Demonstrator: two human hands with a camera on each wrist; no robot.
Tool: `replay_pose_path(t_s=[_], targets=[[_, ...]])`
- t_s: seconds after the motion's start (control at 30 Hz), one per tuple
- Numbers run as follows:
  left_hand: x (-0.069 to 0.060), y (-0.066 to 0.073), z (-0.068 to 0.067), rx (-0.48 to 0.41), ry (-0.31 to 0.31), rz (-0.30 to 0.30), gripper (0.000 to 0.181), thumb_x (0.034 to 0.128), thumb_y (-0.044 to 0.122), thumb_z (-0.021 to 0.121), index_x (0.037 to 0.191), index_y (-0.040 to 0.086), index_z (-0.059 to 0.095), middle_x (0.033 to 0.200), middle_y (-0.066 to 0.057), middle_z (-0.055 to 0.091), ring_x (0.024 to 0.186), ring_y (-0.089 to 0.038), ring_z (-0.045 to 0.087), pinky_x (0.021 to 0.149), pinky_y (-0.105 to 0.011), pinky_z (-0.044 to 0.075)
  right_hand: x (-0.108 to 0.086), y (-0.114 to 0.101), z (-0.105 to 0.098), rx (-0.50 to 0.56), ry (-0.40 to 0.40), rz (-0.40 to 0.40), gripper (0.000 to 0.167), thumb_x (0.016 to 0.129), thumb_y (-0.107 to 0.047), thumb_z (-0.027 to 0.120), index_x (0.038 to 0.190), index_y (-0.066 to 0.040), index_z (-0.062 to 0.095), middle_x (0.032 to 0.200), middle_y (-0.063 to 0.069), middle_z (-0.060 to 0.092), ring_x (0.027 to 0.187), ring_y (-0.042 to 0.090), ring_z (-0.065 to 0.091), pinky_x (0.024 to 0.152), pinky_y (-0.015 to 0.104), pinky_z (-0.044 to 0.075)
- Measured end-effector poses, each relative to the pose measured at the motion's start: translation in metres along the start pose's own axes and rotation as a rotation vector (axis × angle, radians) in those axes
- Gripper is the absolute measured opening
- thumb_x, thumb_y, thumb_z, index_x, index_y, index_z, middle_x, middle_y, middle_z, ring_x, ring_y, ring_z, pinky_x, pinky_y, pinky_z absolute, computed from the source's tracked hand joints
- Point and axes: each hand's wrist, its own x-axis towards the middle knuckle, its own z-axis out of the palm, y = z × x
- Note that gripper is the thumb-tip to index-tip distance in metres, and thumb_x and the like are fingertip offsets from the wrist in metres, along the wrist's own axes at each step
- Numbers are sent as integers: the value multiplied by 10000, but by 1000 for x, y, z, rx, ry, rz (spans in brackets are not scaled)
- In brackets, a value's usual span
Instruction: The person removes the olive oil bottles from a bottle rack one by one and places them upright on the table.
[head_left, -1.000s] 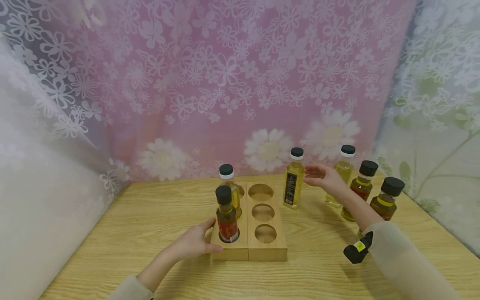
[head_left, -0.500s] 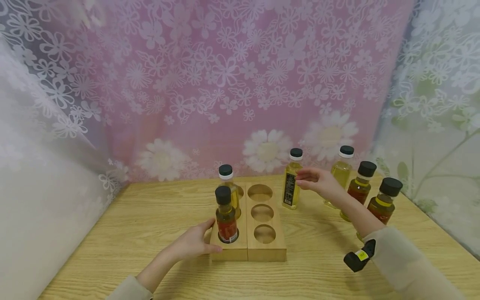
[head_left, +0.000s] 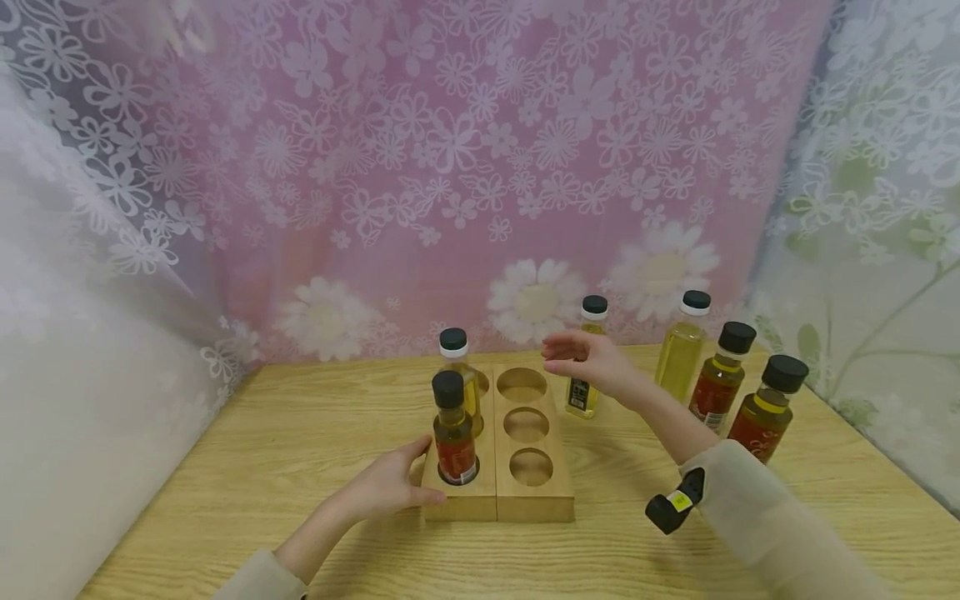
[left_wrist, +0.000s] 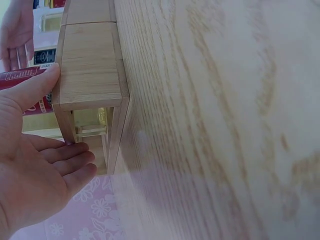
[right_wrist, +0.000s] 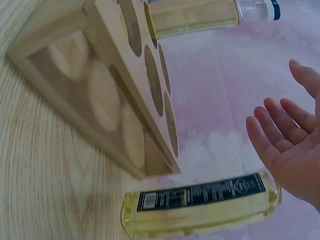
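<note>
A wooden bottle rack (head_left: 535,508) stands mid-table, with round holes in two rows. In its left row stand a dark-capped bottle with a red label (head_left: 456,457), at the front, and a yellow oil bottle (head_left: 469,392) behind it. My left hand (head_left: 384,485) grips the rack's front left corner, thumb at the front and fingers along the side. My right hand (head_left: 592,364) hovers beside the rack's back right corner, its fingers relaxed and holding nothing. Behind that hand an oil bottle with a black label (right_wrist: 200,204) is partly hidden in the head view.
To the right stand another yellow oil bottle (head_left: 681,354) and two red-labelled bottles (head_left: 716,390), close together near my right forearm. A floral curtain (head_left: 480,208) hangs behind the wooden table (head_left: 315,417).
My right hand has moved left, from the right side of the black-labelled oil bottle, across its front, toward the rack. The left hand has stayed on the rack's corner.
</note>
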Motion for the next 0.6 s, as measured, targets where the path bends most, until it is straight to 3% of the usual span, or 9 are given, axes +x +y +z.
replay_pose_path(t_s=[0.23,0.6], targets=[[1,-1,1,-6,7,4,953,753,378,765,1413,-97,268,1418,-258,341,1280,-417,345,1003,-555,306,9,-10,21,43,-78,-18,511,887,-228,648,1319,-17,476,1194,170,559,1107,269,529,913,430,438],[1,0,2,-2,12,7,943,758,368,762,1412,-98,267,1422,-259,334,1282,-419,340,1003,-559,302,26,-12,54,72,-113,-71,529,856,-192,687,1313,-17,485,1190,133,573,1087,264,553,905,389,458]])
